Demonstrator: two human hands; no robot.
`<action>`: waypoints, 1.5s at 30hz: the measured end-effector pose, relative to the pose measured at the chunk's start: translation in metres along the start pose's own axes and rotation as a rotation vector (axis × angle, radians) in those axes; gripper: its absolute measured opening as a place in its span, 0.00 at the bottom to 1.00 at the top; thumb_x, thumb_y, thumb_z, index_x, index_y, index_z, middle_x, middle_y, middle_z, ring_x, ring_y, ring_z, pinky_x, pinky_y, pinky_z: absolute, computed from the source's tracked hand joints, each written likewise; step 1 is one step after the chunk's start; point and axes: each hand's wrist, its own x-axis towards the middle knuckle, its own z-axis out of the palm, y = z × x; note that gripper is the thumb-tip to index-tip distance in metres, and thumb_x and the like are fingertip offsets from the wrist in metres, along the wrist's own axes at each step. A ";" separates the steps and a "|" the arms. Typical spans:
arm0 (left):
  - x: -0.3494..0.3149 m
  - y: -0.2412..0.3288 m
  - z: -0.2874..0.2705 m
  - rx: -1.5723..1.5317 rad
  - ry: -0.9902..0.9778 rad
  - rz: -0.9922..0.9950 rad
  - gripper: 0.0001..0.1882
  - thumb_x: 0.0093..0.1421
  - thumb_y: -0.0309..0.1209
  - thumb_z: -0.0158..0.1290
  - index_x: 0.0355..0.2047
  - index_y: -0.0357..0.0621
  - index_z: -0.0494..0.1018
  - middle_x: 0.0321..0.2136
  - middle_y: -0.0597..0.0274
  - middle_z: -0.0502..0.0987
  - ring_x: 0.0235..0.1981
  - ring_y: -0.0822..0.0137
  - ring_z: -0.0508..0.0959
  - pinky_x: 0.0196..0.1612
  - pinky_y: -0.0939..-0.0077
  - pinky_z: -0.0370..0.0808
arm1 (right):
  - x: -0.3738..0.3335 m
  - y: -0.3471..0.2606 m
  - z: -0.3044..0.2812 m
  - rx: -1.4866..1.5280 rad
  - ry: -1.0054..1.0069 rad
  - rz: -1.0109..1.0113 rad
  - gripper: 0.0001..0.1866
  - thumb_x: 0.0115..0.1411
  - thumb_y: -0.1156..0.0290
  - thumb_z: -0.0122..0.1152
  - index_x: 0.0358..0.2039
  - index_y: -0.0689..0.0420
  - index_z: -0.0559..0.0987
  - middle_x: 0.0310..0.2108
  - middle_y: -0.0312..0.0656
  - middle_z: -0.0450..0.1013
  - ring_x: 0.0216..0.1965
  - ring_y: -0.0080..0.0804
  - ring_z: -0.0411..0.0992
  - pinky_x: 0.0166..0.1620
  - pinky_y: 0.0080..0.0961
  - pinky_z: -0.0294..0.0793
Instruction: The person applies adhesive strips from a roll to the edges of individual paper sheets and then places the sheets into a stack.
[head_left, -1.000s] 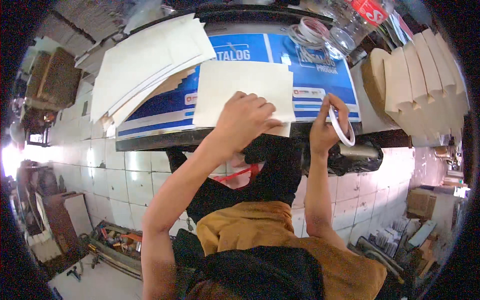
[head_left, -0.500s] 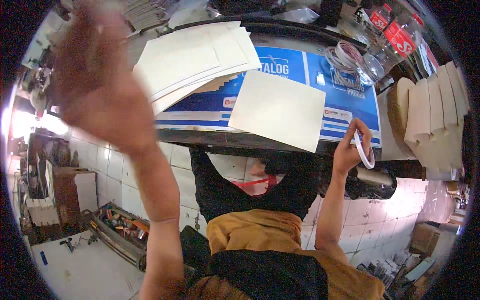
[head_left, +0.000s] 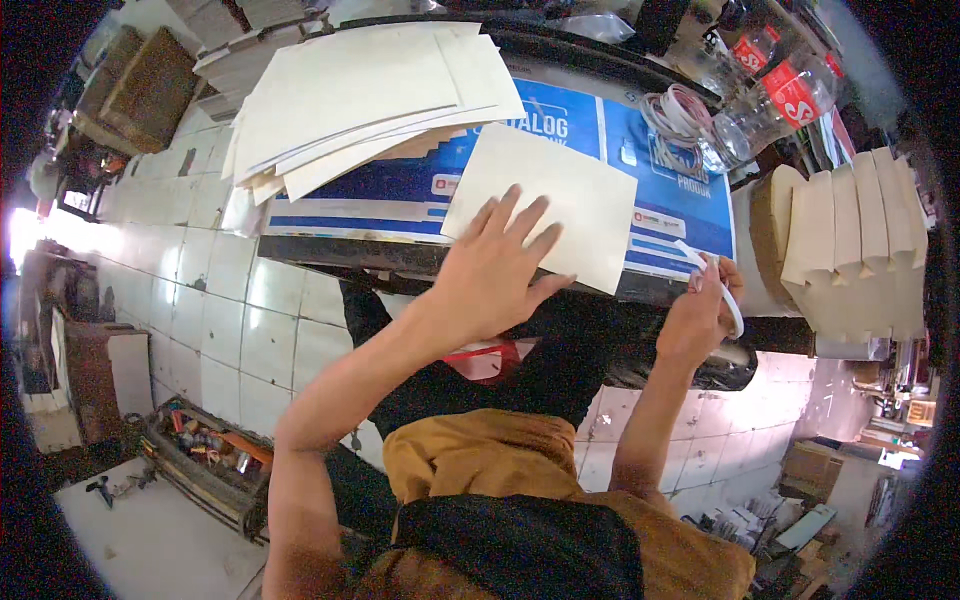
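My left hand (head_left: 497, 262) lies with fingers spread over a single cream sheet (head_left: 560, 190), near its front edge. That sheet rests tilted on a blue and white printed surface (head_left: 690, 245) on the worktable. My right hand (head_left: 702, 310) is closed around a roll of white tape (head_left: 736, 318), right of the sheet, at the table's front edge. A short white end of tape sticks up from these fingers. Left of the single sheet, a fanned stack of cream sheets (head_left: 350, 95) lies partly over the printed surface.
Rolls of tape (head_left: 680, 115) sit at the table's back right, beside clear plastic bottles with red labels (head_left: 800, 95). Thick bundles of cream paper (head_left: 850, 220) stand at the right edge. A long box of small items (head_left: 210, 450) is at lower left.
My left hand has come down from the upper left onto the single sheet. My right hand still holds the tape roll, and a loose tape end now shows above its fingers.
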 end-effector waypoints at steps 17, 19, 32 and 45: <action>-0.050 -0.016 0.009 -0.348 0.330 -0.277 0.37 0.60 0.22 0.49 0.71 0.35 0.52 0.59 0.51 0.74 0.66 0.41 0.66 0.71 0.46 0.58 | -0.084 -0.015 0.114 -0.202 -0.674 -0.171 0.11 0.60 0.78 0.67 0.45 0.58 0.81 0.37 0.41 0.80 0.36 0.27 0.77 0.41 0.26 0.75; -0.048 -0.019 0.008 -0.328 0.329 -0.272 0.39 0.59 0.19 0.47 0.71 0.35 0.50 0.57 0.52 0.77 0.63 0.42 0.69 0.70 0.46 0.59 | -0.089 -0.015 0.121 -0.168 -0.738 -0.148 0.14 0.59 0.80 0.66 0.46 0.58 0.80 0.36 0.41 0.79 0.38 0.32 0.76 0.42 0.30 0.75; -0.050 -0.022 0.014 -0.311 0.352 -0.260 0.39 0.54 0.19 0.49 0.68 0.35 0.56 0.57 0.52 0.76 0.61 0.47 0.71 0.67 0.51 0.61 | -0.086 0.001 0.119 -0.498 -0.636 -0.345 0.19 0.56 0.80 0.66 0.50 0.55 0.79 0.33 0.45 0.79 0.39 0.45 0.75 0.42 0.42 0.72; -0.059 -0.016 0.017 -0.160 0.389 -0.236 0.33 0.55 0.25 0.54 0.64 0.38 0.65 0.62 0.52 0.71 0.65 0.46 0.68 0.68 0.46 0.58 | -0.081 0.003 0.113 -0.498 -0.669 -0.310 0.20 0.56 0.79 0.67 0.50 0.53 0.79 0.33 0.42 0.79 0.41 0.43 0.75 0.46 0.43 0.68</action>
